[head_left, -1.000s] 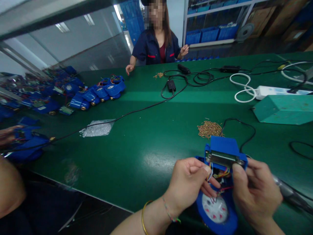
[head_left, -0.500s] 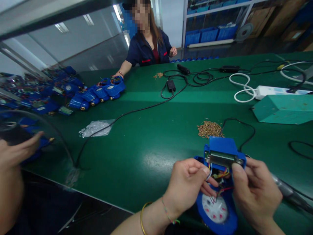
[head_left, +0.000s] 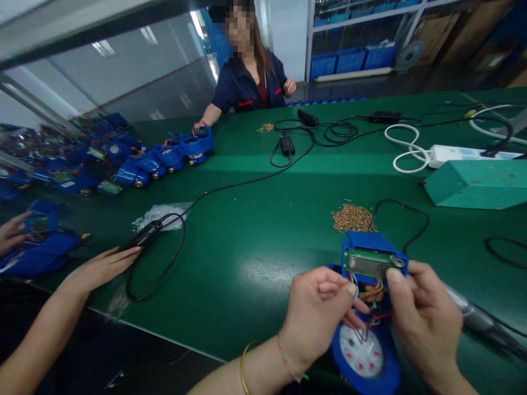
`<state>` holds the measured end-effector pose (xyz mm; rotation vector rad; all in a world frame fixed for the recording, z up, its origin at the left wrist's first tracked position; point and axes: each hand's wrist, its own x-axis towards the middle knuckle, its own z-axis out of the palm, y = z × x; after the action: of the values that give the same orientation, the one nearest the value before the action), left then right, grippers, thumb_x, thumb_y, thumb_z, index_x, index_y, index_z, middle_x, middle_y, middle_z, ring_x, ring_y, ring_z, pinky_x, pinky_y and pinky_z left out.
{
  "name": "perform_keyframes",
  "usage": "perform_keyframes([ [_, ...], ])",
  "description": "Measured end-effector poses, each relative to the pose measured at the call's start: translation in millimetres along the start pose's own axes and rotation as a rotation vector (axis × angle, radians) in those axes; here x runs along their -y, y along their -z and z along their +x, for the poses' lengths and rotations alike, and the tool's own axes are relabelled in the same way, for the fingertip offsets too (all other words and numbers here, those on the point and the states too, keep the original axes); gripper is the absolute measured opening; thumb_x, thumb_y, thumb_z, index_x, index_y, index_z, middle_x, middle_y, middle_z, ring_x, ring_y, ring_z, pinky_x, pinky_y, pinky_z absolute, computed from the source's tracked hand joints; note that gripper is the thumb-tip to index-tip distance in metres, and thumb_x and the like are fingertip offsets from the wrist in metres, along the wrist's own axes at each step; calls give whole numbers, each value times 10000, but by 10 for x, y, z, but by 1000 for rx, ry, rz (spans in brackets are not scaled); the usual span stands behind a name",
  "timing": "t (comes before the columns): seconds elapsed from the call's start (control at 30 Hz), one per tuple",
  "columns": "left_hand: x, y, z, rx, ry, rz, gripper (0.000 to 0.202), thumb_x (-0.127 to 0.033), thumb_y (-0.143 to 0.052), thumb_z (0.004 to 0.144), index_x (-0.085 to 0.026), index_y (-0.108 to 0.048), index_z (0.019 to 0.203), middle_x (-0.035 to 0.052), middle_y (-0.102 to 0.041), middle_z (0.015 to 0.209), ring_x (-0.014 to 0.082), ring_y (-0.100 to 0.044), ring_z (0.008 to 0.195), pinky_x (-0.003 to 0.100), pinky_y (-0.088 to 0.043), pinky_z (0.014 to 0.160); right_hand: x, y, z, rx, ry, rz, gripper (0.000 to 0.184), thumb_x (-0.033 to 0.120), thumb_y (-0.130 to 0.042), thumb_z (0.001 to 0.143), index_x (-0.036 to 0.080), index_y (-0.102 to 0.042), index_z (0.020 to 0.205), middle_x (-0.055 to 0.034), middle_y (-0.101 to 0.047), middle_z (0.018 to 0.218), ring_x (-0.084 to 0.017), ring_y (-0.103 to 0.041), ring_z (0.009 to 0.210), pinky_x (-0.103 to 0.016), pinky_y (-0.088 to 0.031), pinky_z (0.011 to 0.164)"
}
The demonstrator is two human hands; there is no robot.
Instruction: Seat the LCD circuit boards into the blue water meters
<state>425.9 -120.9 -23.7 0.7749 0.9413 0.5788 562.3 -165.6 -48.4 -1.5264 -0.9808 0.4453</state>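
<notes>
A blue water meter (head_left: 389, 362) with a round white dial face sits at the table's near edge in front of me. Its upper blue housing (head_left: 366, 241) is tilted up, showing a green circuit board (head_left: 373, 265) with coloured wires running down from it. My right hand (head_left: 430, 315) grips this housing from the right, thumb on the board's lower corner. From the left, my left hand (head_left: 319, 310) pinches thin wires (head_left: 354, 291) below the board. Its lower fingers reach over the meter's opening. Beyond the housing lies a pile of small brass-coloured screws (head_left: 353, 218).
An electric screwdriver (head_left: 486, 323) lies right of my right hand. A teal box (head_left: 477, 184) and white power strip (head_left: 453, 155) stand farther right. Several blue meters (head_left: 164, 156) line the left. A co-worker's hand (head_left: 102, 266) holds a black corded tool (head_left: 146, 233); another person sits opposite.
The housing in my right hand has tipped so more of the board's face shows. The co-worker at left has moved the black tool rightward and down onto the table near the plastic bag.
</notes>
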Motion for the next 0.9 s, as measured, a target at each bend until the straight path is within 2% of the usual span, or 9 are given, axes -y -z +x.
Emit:
perform_keyframes([
  [0.1, 1, -4, 15, 1, 13, -19, 366, -449, -745, 695, -130, -574, 750, 39, -704, 628, 71, -591, 410, 166, -472, 438, 19, -7, -2, -21, 47, -43, 178, 358, -599, 910, 181, -585, 908, -3, -650, 570, -120, -583, 396, -141, -485, 404],
  [0.23, -15, -23, 26, -23, 43, 23, 282, -374, -709, 714, -139, -554, 730, 21, -690, 605, 66, -586, 399, 156, -467, 427, 31, -2, -3, -26, 44, -56, 188, 368, -612, 904, 181, -587, 904, 6, -632, 545, -113, -548, 361, -141, -456, 370],
  [0.4, -51, -21, -15, -69, 11, 169, 141, -247, -622, 803, -137, -565, 737, 6, -679, 611, 48, -567, 405, 145, -461, 444, 6, 18, -14, -4, -73, 38, 272, 448, -648, 889, 183, -598, 918, -3, -637, 567, -139, -575, 392, -184, -502, 386],
  [0.6, -28, -3, -10, -100, -122, 342, 178, -283, -624, 842, -142, -584, 740, 28, -707, 669, 60, -594, 447, 146, -458, 463, -8, 27, -2, 34, -218, 141, 347, 511, -697, 849, 184, -610, 923, -8, -625, 566, -167, -576, 407, -231, -488, 367],
  [0.67, -7, 4, 9, -106, -119, 295, 150, -285, -645, 826, -144, -595, 826, 16, -703, 659, 77, -614, 451, 160, -484, 475, -14, 33, 5, 45, -241, 154, 355, 520, -699, 843, 185, -608, 916, -9, -618, 559, -171, -574, 409, -235, -478, 364],
  [0.7, 1, 13, 18, -109, -115, 262, 189, -278, -658, 813, -145, -603, 937, 3, -700, 652, 86, -622, 450, 168, -498, 479, -20, 38, 8, 51, -252, 160, 356, 522, -697, 843, 186, -607, 920, -9, -618, 562, -171, -574, 410, -237, -480, 365],
  [0.8, -5, 69, 46, -34, -103, 201, 605, -254, -679, 789, -182, -469, 1352, -24, -709, 666, 101, -629, 433, 191, -526, 476, -49, 63, 18, 68, -287, 187, 355, 517, -699, 840, 188, -607, 940, -10, -629, 582, -172, -584, 423, -235, -496, 375],
  [0.83, -19, 100, 59, 16, -105, 216, 647, -253, -678, 790, -189, -454, 1394, -22, -710, 667, 98, -622, 427, 190, -524, 471, -58, 73, 23, 77, -291, 199, 357, 517, -703, 837, 189, -605, 939, -11, -630, 583, -171, -585, 423, -232, -494, 372],
  [0.9, -64, 175, 99, 101, -148, 311, 546, -274, -690, 793, -171, -573, 1317, -5, -706, 652, 86, -596, 413, 177, -499, 454, -68, 89, 37, 107, -290, 213, 364, 521, -710, 835, 186, -603, 932, -14, -631, 577, -172, -586, 421, -226, -491, 370],
])
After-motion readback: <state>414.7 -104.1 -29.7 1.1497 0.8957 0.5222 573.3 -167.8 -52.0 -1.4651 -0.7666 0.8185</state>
